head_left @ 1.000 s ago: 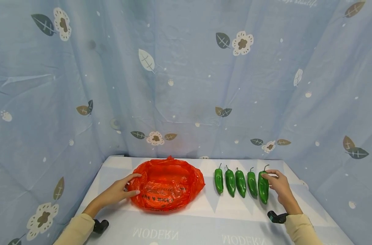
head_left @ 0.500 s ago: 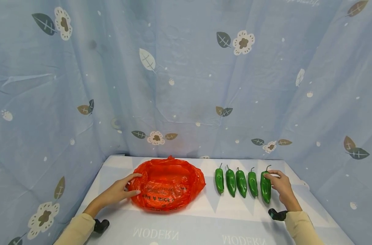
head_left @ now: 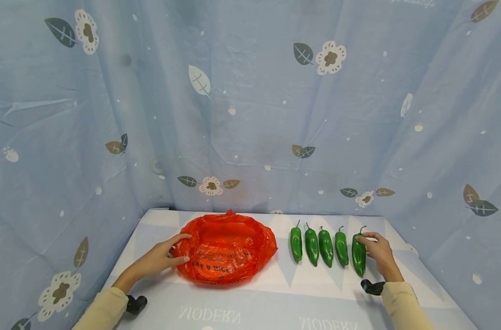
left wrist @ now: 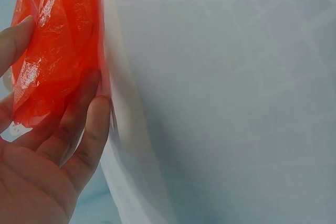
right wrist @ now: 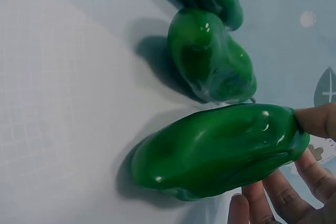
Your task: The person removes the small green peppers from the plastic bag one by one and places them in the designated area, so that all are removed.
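A red plastic bag (head_left: 225, 256) with dark printed lettering lies on the table, its mouth spread open. My left hand (head_left: 160, 254) holds the bag's left end, thumb and fingers either side of the thin plastic in the left wrist view. At the right end of a row of green peppers, my right hand (head_left: 376, 252) pinches one green pepper (head_left: 359, 256) near its stem. The right wrist view shows the thumb on this pepper's end and the fingers partly hidden behind it; a shadow lies below it. Beside it lies the neighbouring pepper (right wrist: 210, 59).
Several more green peppers, among them the leftmost one (head_left: 296, 245), lie side by side between the bag and my right hand, stems pointing away. The table (head_left: 267, 298) has a pale printed cloth. A blue patterned curtain (head_left: 250, 114) hangs behind and at both sides.
My right hand has shifted the pepper slightly to the right, widening the gap to its neighbour. Over the last half second, it has come slightly nearer. The left hand and bag stay put.
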The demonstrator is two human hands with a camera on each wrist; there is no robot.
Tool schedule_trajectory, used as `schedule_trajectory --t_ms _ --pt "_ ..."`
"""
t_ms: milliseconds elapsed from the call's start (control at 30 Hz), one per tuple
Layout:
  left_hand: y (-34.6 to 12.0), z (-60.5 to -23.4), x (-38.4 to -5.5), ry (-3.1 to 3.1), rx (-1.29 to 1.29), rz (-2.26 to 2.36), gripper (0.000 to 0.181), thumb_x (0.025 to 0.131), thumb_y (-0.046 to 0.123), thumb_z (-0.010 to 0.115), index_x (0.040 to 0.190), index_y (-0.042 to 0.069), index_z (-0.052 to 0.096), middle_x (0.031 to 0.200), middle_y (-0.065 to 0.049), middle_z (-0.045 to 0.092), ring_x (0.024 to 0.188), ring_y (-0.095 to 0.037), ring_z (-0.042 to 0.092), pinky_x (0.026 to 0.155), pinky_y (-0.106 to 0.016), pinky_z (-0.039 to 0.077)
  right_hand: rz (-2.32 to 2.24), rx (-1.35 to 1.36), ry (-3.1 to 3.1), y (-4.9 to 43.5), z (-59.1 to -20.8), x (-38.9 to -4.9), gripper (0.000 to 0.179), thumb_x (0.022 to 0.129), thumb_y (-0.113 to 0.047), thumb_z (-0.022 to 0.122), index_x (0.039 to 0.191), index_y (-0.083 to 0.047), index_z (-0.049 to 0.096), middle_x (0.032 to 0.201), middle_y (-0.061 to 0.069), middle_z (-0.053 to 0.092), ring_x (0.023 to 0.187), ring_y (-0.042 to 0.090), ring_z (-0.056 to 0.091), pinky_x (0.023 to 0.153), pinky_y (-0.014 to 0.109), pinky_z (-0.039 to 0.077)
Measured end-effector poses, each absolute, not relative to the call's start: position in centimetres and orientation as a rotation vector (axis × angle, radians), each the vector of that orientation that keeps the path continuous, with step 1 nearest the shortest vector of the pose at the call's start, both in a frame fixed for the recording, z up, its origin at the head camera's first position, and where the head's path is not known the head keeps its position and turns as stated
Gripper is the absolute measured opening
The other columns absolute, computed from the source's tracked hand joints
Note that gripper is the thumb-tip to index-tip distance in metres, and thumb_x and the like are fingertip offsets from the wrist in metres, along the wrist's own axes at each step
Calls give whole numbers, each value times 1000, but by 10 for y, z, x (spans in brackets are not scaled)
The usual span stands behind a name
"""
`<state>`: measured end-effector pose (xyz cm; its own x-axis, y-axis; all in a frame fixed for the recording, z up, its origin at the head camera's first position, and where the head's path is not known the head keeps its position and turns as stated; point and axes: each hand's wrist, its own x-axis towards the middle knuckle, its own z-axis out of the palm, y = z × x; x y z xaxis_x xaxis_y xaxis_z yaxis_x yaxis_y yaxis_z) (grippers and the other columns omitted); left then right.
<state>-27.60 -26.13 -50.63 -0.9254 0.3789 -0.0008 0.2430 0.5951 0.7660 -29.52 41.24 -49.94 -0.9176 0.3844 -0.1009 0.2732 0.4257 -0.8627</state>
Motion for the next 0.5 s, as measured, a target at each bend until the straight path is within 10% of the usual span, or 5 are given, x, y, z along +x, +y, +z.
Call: schedule_trajectory --t_ms 500 --pt "-262 -504 -273 2668 562 1214 67 93 33 78 150 18 47 128 -13 60 96 -23 57 78 -36 51 1650 -652 -2518 417 -509 -310 59 100 -39 64 140 1 49 119 11 59 93 15 59 78 31 51"
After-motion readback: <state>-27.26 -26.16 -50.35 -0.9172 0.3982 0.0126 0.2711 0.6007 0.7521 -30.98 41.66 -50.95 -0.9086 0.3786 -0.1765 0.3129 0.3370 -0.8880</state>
